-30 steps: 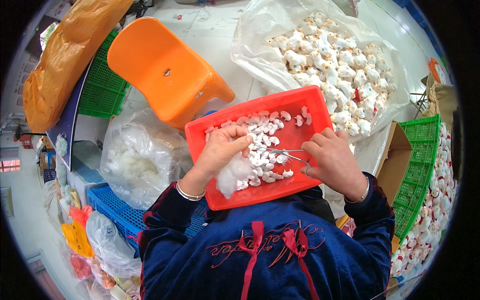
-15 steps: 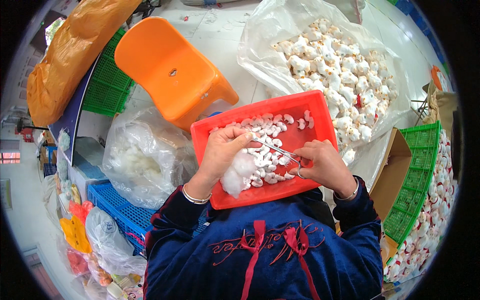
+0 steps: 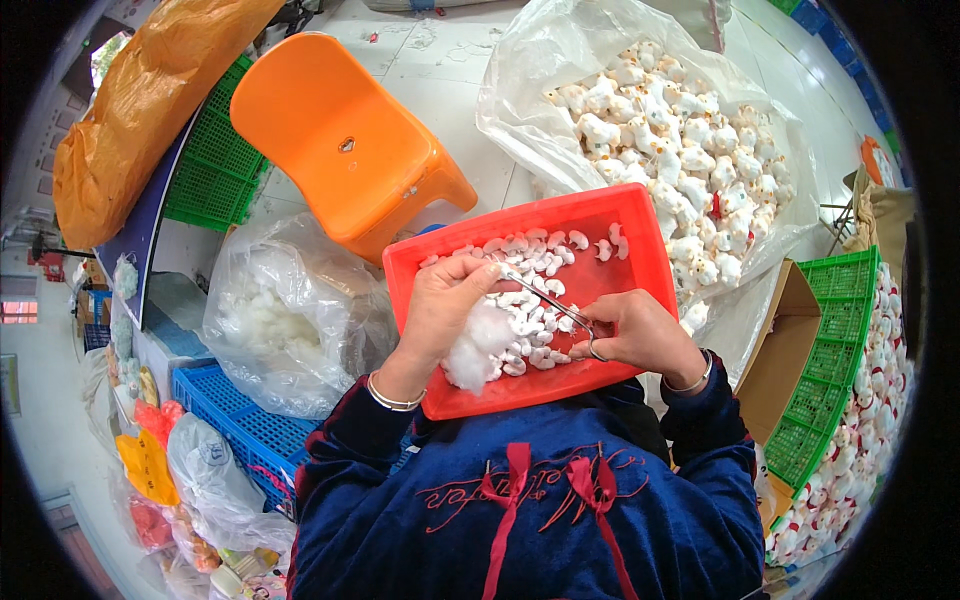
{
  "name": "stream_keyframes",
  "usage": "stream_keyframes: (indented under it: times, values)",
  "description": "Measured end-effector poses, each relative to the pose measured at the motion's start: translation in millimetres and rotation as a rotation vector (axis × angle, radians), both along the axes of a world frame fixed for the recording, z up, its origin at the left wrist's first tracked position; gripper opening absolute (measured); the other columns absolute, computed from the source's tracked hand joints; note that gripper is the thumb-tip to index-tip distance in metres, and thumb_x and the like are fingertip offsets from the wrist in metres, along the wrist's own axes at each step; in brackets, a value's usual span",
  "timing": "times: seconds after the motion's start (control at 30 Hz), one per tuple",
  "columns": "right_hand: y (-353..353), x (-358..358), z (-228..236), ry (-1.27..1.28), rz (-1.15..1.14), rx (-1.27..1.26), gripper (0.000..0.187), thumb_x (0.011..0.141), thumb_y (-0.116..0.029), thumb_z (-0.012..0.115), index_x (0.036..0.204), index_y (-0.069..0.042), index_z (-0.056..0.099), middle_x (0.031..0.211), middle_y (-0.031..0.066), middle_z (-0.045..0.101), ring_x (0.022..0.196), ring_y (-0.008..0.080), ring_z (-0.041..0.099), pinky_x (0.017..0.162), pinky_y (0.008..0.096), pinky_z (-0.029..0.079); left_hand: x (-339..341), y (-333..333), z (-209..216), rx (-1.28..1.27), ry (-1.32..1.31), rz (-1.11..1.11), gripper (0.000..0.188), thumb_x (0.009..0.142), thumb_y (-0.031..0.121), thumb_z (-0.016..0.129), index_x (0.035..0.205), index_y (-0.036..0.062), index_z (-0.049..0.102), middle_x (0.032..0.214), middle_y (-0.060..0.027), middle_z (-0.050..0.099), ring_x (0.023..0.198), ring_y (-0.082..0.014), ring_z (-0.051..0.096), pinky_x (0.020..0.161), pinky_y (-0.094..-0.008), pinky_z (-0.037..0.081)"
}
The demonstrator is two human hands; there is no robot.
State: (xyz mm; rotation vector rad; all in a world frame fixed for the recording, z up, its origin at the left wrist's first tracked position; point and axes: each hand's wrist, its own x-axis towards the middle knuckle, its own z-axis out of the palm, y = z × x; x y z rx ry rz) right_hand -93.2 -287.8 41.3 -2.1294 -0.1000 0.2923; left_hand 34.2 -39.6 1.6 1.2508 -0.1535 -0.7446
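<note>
A red plastic tray (image 3: 640, 210) rests at my lap, holding many small curved white fabric pieces (image 3: 535, 322). Over its left half, my left hand (image 3: 437, 308) pinches one small white fabric piece (image 3: 507, 271) between thumb and fingertips. My right hand (image 3: 640, 330) grips the ring handles of metal forceps (image 3: 552, 300). Their tips reach the piece in my left hand; whether they are inside it I cannot tell. A fluffy wad of white stuffing (image 3: 474, 350) lies in the tray just below my left hand.
Beyond the tray, a large clear bag (image 3: 520, 100) holds many white stuffed figures (image 3: 690, 150). An orange chair (image 3: 340, 150) stands far left, near a clear bag of stuffing (image 3: 280, 325). Blue crate (image 3: 235, 405) sits left; cardboard box (image 3: 785, 340) and green crate (image 3: 825, 370) right.
My right hand and the forceps have shifted slightly left, toward the pinched piece. My left hand stays nearly in place.
</note>
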Motion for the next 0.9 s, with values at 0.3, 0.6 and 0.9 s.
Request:
stream_keyframes:
  times: [0.3, 0.6, 0.9]
  values:
    - [-5, 7, -2, 0.039, 0.066, -0.001, 0.046, 0.075, -0.031, 0.091, 0.105, 0.0, 0.076, 0.076, 0.0127, 0.064, 0.07, 0.0287, 0.065, 0.066, 0.0394, 0.051, -3, 2, 7, -0.009, -0.03, -0.109, 0.022, 0.105, 0.014, 0.062, 0.106, -0.0042, 0.074, 0.103, -0.0106, 0.076, 0.095, -0.017, 0.074, 0.085, -0.027, 0.058]
    - [-15, 10, -1, 0.133, 0.173, 0.092, 0.065, 0.069, -0.035, 0.095, 0.115, 0.004, 0.071, 0.1, 0.0178, 0.071, 0.094, 0.0307, 0.07, 0.084, 0.0382, 0.054, 4, 10, 16, -0.005, 0.078, -0.235, 0.022, 0.102, 0.014, 0.067, 0.111, -0.004, 0.076, 0.099, -0.0075, 0.078, 0.091, -0.0112, 0.071, 0.085, -0.027, 0.057]
    - [-16, 19, -3, 0.191, 0.262, 0.127, 0.066, 0.072, -0.039, 0.095, 0.121, 0.0, 0.073, 0.105, 0.0175, 0.074, 0.097, 0.0265, 0.071, 0.089, 0.0359, 0.054, 22, 18, 14, 0.052, -0.177, -0.486, 0.012, 0.097, 0.009, 0.07, 0.095, -0.0011, 0.076, 0.109, -0.0107, 0.077, 0.099, -0.0132, 0.069, 0.089, -0.0311, 0.055]
